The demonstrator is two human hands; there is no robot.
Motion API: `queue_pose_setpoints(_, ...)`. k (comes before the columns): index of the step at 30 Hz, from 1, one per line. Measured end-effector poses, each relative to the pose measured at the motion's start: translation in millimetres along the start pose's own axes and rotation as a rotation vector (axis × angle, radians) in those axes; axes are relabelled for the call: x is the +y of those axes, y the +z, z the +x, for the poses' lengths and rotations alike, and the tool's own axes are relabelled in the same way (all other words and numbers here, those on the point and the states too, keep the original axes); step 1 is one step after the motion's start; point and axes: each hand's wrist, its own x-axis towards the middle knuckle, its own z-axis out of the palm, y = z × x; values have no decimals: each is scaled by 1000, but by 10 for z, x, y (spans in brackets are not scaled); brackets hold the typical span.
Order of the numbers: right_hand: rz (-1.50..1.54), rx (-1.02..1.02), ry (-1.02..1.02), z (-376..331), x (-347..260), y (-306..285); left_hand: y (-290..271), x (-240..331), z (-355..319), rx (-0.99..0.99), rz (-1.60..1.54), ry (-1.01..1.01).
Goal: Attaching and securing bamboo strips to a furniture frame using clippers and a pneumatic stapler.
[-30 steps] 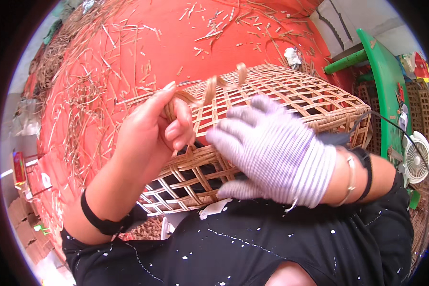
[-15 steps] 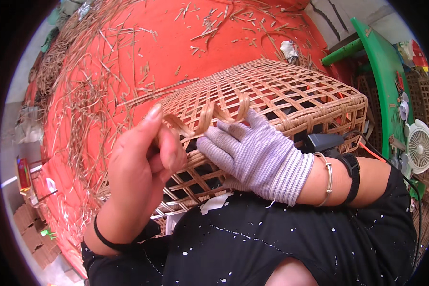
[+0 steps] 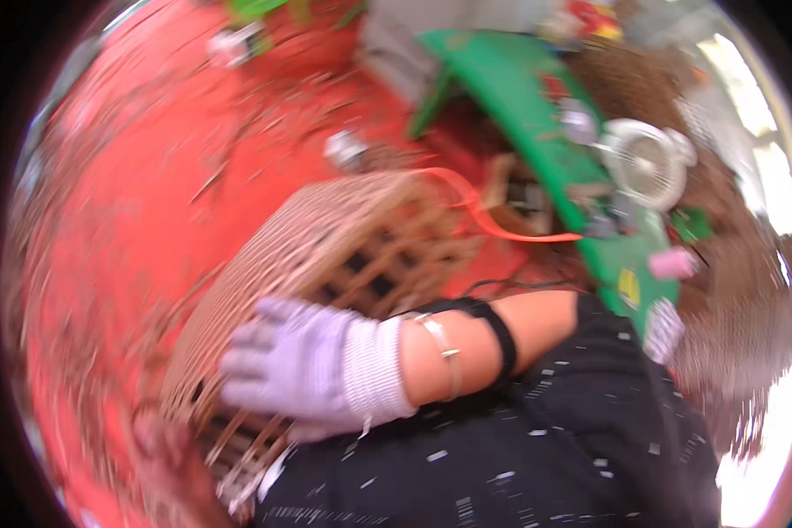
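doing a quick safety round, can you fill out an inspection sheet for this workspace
Surface: red floor covering
Job's things: woven basket, in front of the person
Clutter: blurred brown strands; whitish object beyond the basket
Hands: gloved right hand, fingers extended over the basket; bare left hand, grip too blurred to tell
Cables: dark line beyond right forearm, possibly a cable
Surroundings: green table, white fan at right

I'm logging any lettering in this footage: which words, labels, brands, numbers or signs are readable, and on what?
None can be read.
Yellow patch at right: too blurred to tell if printed.
Red-and-yellow thing at top right: too blurred.
Fan, basket, glove: no readable text.
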Motion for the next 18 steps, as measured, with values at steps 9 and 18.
queue_pose_setpoints(9,-414,836,777,-2253,598,-1077,112,-119,63,-364,-208,-173)
queue_pose_setpoints(18,-654,855,2328,-5534,333,-657,23,-59,30,-437,-258,-224)
